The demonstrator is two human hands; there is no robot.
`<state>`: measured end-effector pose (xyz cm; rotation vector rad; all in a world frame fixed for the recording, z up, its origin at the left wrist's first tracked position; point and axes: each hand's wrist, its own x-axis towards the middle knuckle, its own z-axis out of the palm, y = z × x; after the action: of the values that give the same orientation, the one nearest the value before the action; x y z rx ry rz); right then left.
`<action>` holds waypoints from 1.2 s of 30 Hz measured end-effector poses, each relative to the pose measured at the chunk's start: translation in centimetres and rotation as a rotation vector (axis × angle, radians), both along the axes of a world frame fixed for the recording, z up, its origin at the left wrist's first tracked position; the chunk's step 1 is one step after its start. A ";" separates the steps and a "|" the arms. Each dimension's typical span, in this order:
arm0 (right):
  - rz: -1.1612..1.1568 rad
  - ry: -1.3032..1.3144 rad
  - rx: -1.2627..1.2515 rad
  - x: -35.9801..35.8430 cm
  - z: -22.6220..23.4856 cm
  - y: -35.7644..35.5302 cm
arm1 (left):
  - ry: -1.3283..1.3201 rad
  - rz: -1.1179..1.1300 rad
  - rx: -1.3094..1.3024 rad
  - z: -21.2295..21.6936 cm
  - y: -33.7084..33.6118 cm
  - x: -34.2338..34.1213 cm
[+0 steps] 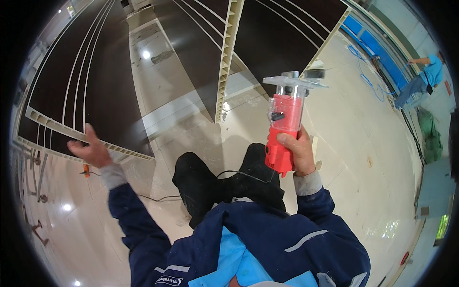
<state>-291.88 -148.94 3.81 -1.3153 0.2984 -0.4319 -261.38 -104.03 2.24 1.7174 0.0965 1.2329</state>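
My right hand (300,147) is wrapped round the red body of a trim router (285,125). Its clear guard and flat base plate point away from me, up off the floor. A thin dark cord (244,176) runs behind it past my legs. On the left, my left hand (92,149) has its fingers spread and holds nothing. It is at the cut end of a dark brown hollow panel (112,91) with pale stripes; whether it touches the edge I cannot tell. Another dark panel (198,52), with an open-celled pale edge, stretches ahead of me.
More striped dark panel (282,36) lies at the far right. Blue hose (366,71) coils on the tiled floor (354,143). A person in blue (423,81) is at the far right, above a green sack (430,134). An orange-handled tool (86,171) shows below my left hand.
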 end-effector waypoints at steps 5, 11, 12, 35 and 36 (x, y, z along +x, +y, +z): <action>0.215 0.068 0.079 3.2 -2.7 -4.0 | 0.429 -1.395 -0.188 -6.3 -20.2 -12.3; 0.292 0.063 -0.165 8.2 -5.2 -6.4 | 0.822 -1.613 -0.563 -5.9 -35.0 -16.6; 0.341 0.030 -0.101 8.5 -5.4 -6.7 | 0.885 -1.633 -0.637 -5.7 -35.9 -16.6; 0.679 0.006 0.057 16.7 -5.2 -9.0 | 0.800 -1.397 -0.937 -5.4 -40.0 -9.8; 0.674 0.007 0.050 16.9 -5.0 -9.0 | 0.795 -1.420 -0.952 -5.5 -40.0 -9.6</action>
<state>-274.99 -157.93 -1.18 -1.2829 -0.1352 0.1494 -270.99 -144.06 -3.23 0.8624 -0.0683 -0.5392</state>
